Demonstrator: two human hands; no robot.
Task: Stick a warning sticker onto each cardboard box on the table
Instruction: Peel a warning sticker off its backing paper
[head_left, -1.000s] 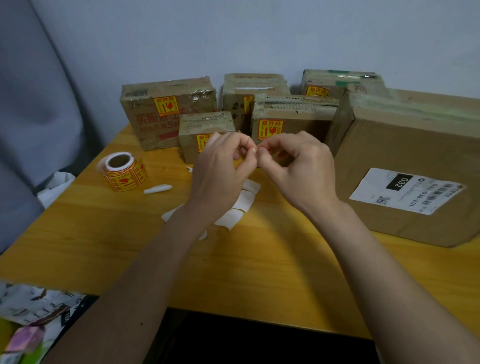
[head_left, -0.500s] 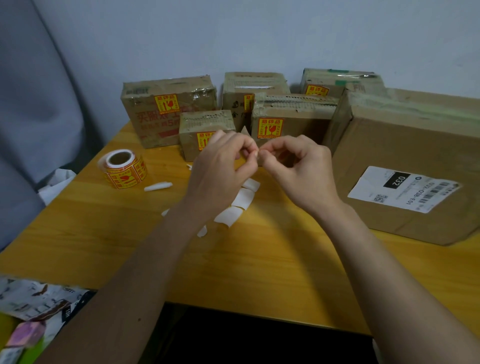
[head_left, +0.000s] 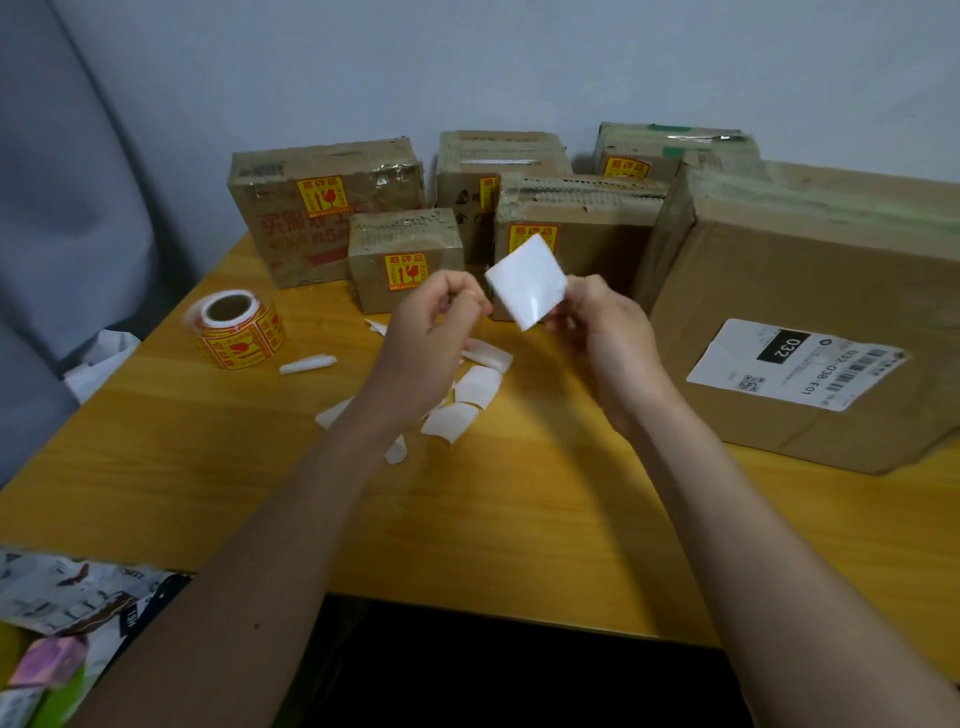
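Note:
My right hand (head_left: 597, 327) pinches a white square sticker piece (head_left: 527, 280), held up with its blank side toward me. My left hand (head_left: 436, 332) is just left of it with fingers pinched; whether they grip the square's edge is unclear. Several small cardboard boxes stand at the back of the table, among them a left box (head_left: 322, 208), a small box (head_left: 405, 260) and a middle box (head_left: 576, 234), each with a yellow-red warning sticker. A big box (head_left: 810, 270) at the right shows only a white shipping label (head_left: 795, 364). The sticker roll (head_left: 236, 330) stands at the left.
White backing scraps (head_left: 475, 384) and a curled white strip (head_left: 307, 362) lie on the yellow wooden table (head_left: 519, 519) under my hands. A grey upholstered seat (head_left: 62, 208) is at the left. Printed papers (head_left: 67, 587) lie off the table's near-left corner.
My hands, pinched together over the sticker before, have drawn apart. The white square now stands in full view in my right hand.

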